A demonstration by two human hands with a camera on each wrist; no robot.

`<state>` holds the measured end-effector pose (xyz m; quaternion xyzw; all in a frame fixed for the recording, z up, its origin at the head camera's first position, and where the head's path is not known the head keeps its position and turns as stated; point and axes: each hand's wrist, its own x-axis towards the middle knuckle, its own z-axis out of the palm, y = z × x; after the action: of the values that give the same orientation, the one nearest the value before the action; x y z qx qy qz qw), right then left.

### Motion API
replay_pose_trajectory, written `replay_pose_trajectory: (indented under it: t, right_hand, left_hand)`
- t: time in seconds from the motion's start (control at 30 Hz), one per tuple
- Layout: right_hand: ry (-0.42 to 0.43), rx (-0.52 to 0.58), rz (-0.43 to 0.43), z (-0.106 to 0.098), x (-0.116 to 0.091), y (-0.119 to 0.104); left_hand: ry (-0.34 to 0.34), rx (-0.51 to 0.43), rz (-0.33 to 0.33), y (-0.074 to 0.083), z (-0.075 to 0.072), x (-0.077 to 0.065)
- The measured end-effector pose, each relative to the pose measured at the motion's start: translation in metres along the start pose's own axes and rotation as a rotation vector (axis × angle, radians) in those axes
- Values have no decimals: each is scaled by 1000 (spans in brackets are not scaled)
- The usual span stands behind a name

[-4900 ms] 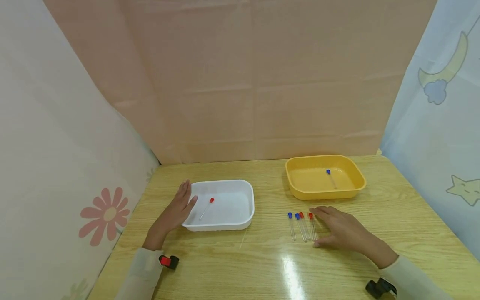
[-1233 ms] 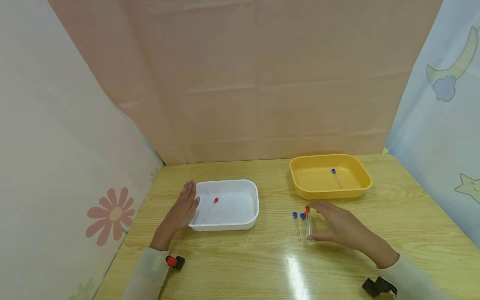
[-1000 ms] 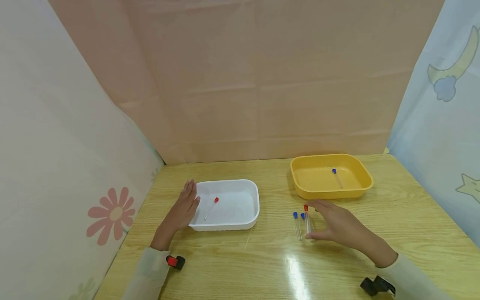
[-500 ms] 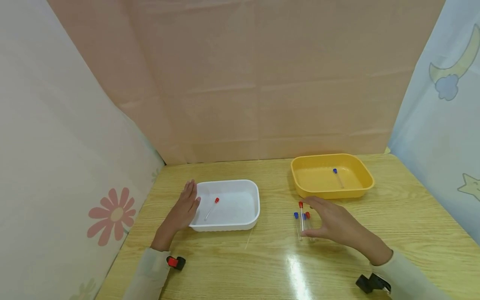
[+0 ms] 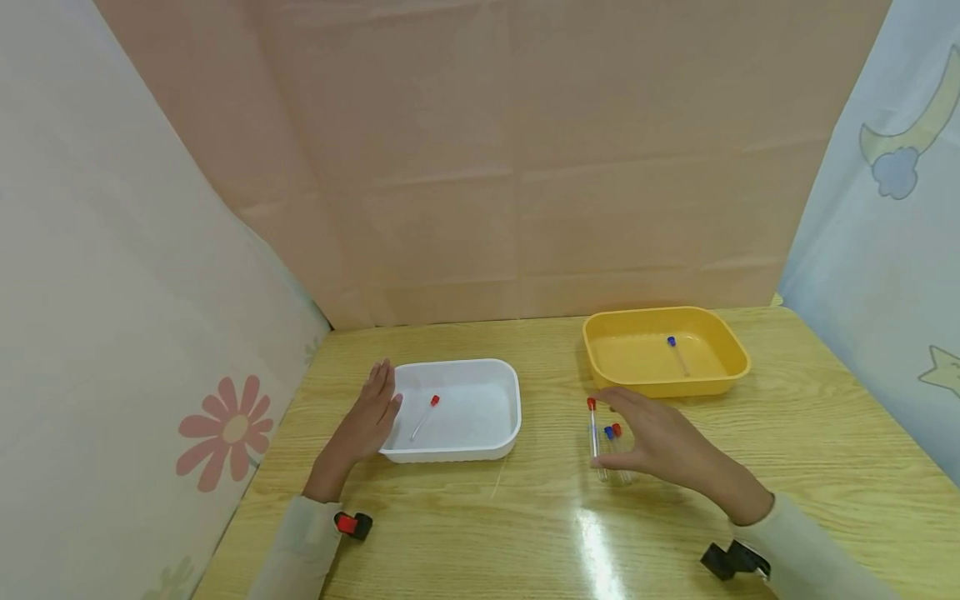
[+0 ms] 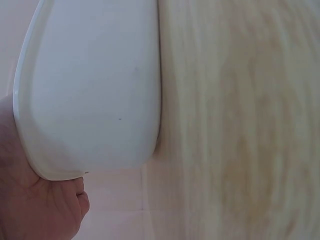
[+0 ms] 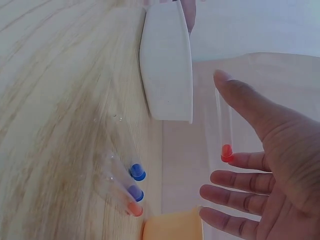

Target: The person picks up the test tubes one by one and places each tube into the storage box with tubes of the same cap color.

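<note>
My right hand (image 5: 660, 437) pinches a red-capped test tube (image 5: 595, 437) lengthwise. In the right wrist view, the thumb is at the clear end and the index finger at the red cap (image 7: 227, 153), with the tube raised above the table. Below it lie two blue-capped test tubes (image 7: 136, 192) and another red-capped tube (image 7: 134, 208), side by side. On the left, my left hand (image 5: 367, 417) rests against the left end of the white tray (image 5: 480, 454), fingers straight, thumb over the rim. A red-capped tube (image 5: 424, 418) lies inside that tray.
A yellow tray (image 5: 667, 388) stands behind the loose tubes, with one blue-capped tube (image 5: 678, 357) in it. The wooden table (image 5: 480, 533) meets a tan backdrop (image 5: 510, 167) at its far edge and pale printed sheets at both sides.
My right hand has picked up a red-capped tube from the right end of the row and carried it up and leftward across the other tubes. The left hand stays at the white tray.
</note>
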<state>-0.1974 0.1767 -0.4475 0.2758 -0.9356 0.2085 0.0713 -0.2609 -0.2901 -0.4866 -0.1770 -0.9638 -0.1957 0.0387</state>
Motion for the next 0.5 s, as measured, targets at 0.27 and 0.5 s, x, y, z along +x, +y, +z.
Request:
replay_pose_trajectory:
  t: [0.27, 0.5]
  right_hand:
    - [12, -1, -23, 0, 7, -6]
    - [31, 18, -39, 2, 12, -9]
  left_hand:
    - [-3, -17, -7, 2, 0, 0]
    - [5, -16, -7, 2, -1, -1]
